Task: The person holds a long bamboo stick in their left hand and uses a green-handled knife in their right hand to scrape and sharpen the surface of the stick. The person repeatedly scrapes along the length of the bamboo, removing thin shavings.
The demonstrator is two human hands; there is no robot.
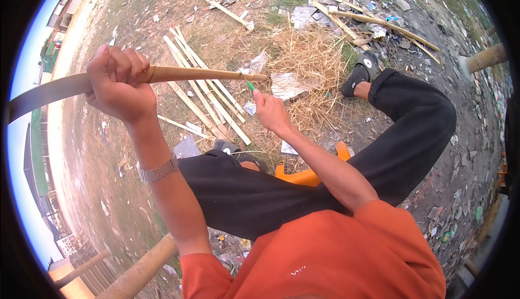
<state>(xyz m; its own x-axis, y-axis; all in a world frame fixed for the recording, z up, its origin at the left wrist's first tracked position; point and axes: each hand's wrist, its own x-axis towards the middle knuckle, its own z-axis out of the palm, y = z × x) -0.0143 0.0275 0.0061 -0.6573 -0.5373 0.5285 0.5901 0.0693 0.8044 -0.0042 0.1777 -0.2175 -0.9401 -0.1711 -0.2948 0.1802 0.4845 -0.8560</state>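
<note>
Head view: the left hand (116, 82) is gripping a long bamboo strip (206, 73) in a closed fist, holding it roughly level above the ground. The right hand (271, 112) is pinching a green-handled tool (250, 86) against the strip's far end; its blade is probably hidden. Split bamboo slats (203, 90) are lying below on dry straw (309, 55).

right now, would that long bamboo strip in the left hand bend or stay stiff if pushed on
The long tan bamboo strip is thin and already curves past the left hand, so it would probably flex, then spring back. It looks light for its length. Its smooth skin may slide in the grip.
</note>
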